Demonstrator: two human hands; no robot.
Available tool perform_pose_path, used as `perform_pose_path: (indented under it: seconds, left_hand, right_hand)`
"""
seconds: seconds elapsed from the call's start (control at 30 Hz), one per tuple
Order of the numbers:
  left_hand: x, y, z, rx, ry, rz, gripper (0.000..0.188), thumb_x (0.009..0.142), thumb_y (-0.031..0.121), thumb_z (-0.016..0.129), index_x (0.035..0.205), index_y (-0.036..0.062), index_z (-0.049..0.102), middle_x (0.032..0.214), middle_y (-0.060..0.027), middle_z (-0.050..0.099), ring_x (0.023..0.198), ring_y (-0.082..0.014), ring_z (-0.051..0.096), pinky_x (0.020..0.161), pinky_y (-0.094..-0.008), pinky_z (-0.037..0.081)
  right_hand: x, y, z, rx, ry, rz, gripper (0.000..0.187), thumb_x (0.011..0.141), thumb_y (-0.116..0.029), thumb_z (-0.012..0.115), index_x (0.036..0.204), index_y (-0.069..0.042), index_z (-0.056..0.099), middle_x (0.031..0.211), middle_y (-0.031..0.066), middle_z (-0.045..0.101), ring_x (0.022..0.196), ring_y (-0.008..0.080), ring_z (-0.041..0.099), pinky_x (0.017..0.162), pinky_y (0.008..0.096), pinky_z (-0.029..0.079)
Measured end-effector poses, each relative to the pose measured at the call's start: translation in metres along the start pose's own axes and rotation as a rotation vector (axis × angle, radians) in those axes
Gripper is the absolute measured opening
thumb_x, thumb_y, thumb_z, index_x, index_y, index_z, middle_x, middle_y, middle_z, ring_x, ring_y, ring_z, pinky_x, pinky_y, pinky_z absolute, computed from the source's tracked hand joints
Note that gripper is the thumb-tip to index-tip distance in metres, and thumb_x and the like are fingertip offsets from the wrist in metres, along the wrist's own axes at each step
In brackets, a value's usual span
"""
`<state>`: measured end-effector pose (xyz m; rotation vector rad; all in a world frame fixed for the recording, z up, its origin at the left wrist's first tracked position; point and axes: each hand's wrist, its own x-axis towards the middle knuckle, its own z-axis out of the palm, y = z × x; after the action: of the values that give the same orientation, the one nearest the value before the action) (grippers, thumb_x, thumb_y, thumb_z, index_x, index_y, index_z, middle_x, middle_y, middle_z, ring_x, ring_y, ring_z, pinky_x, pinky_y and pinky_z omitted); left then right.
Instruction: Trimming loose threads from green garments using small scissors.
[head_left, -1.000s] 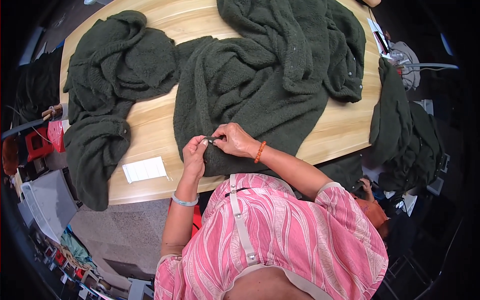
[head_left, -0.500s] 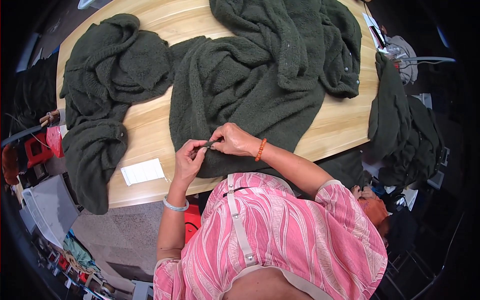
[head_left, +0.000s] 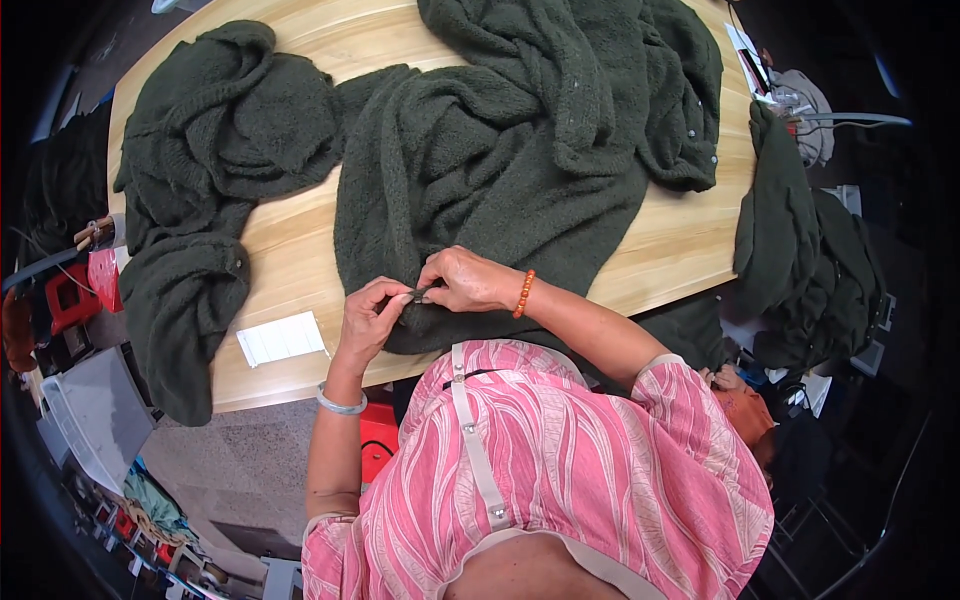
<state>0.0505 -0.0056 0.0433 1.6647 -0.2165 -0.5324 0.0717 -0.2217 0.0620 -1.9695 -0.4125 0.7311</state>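
A dark green knitted garment (head_left: 500, 210) lies rumpled over the middle of the table, its near edge hanging toward my lap. My left hand (head_left: 372, 312) pinches a small bit of that garment's edge between thumb and forefinger. Right beside it, my right hand (head_left: 458, 280) grips the same bit, so the fingertips of both nearly meet. Something small and pale shows between the fingertips, too small to make out. Several small buttons (head_left: 691, 133) dot the garment's far right part.
More dark green knitwear (head_left: 215, 130) covers the table's left side and drapes over its edge. A white paper (head_left: 283, 340) lies near the front edge of the wooden table (head_left: 290, 240). Dark garments (head_left: 790, 220) hang at the right edge. A grey bin (head_left: 98, 415) stands lower left.
My left hand's fingers have shifted slightly and closed in more on the garment's edge. The right hand stays nearly in place. The whole view has moved a little.
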Motion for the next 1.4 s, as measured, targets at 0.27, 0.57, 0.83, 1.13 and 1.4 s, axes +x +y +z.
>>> perform_pose_path:
  seconds: [0.27, 0.57, 0.83, 1.13, 1.4]
  left_hand:
    - [-0.009, -0.010, 0.004, -0.235, -0.019, -0.255, 0.005, 0.092, 0.006, 0.060, 0.094, 0.0022, 0.061, 0.086, 0.0049, 0.058, 0.077, -0.0021, 0.049, 0.068, -0.0172, 0.040]
    - [0.001, -0.013, 0.013, -0.338, 0.087, -0.183, 0.008, 0.094, 0.010, 0.058, 0.097, 0.0026, 0.060, 0.083, 0.0059, 0.056, 0.073, -0.0002, 0.046, 0.064, -0.0158, 0.038]
    - [0.009, -0.022, 0.011, -0.293, 0.080, -0.208, 0.006, 0.090, 0.006, 0.062, 0.094, 0.0032, 0.060, 0.086, 0.0029, 0.059, 0.079, -0.0034, 0.052, 0.072, -0.0185, 0.043]
    - [-0.021, 0.019, 0.034, -0.070, 0.513, -0.182, 0.007, 0.084, 0.001, 0.068, 0.089, 0.0016, 0.064, 0.075, 0.0044, 0.057, 0.063, -0.0013, 0.047, 0.057, -0.0164, 0.039]
    - [-0.017, 0.012, 0.046, -0.347, 0.586, -0.146, 0.009, 0.086, -0.002, 0.065, 0.094, -0.0009, 0.062, 0.085, -0.0006, 0.062, 0.070, -0.0031, 0.055, 0.064, -0.0162, 0.045]
  right_hand:
    - [0.006, 0.004, -0.011, 0.254, -0.180, 0.065, 0.021, 0.080, -0.014, 0.064, 0.087, 0.006, 0.068, 0.068, 0.0140, 0.065, 0.061, 0.0176, 0.061, 0.059, 0.0335, 0.047]
    - [0.011, 0.011, -0.013, 0.413, -0.229, 0.077, 0.021, 0.084, -0.017, 0.064, 0.083, 0.004, 0.067, 0.061, 0.0055, 0.061, 0.056, 0.0095, 0.056, 0.053, 0.0279, 0.044]
    - [0.008, 0.015, -0.001, 0.506, -0.146, 0.135, 0.021, 0.085, -0.017, 0.065, 0.084, 0.004, 0.066, 0.062, 0.0035, 0.060, 0.055, 0.0080, 0.054, 0.052, 0.0263, 0.043]
    - [0.008, 0.008, 0.003, 0.642, -0.076, 0.192, 0.019, 0.087, -0.016, 0.064, 0.087, 0.003, 0.066, 0.064, 0.0022, 0.061, 0.056, 0.0060, 0.055, 0.052, 0.0228, 0.043]
    - [0.006, 0.006, 0.013, 0.362, 0.051, 0.079, 0.018, 0.085, -0.012, 0.065, 0.090, 0.005, 0.065, 0.067, 0.0037, 0.059, 0.060, 0.0073, 0.055, 0.054, 0.0249, 0.043]
